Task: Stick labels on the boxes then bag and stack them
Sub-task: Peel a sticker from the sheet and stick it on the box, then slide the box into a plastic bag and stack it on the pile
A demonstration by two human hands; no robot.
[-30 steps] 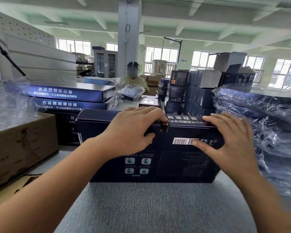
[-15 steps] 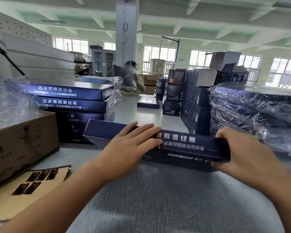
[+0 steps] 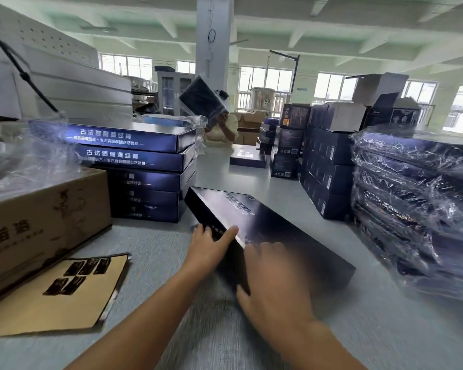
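Box (image 3: 273, 236), dark: lying just beside the stack (image 3: 145, 166). My left hand (image 3: 209, 244) is gripping its edge; my right hand (image 3: 273, 284) is covering its corner, grip unclear.

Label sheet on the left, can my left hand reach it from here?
Probably yes. The left hand grips the box, but only bare table lies between it and the label sheet. It would have to let go first.

A dark box (image 3: 273, 231) is laid flat and askew on the grey table (image 3: 155, 263). Its left edge is gripped by the left hand (image 3: 211, 247). The near corner is covered by the blurred right hand (image 3: 273, 284). A label sheet (image 3: 64, 295) is seen at the left.
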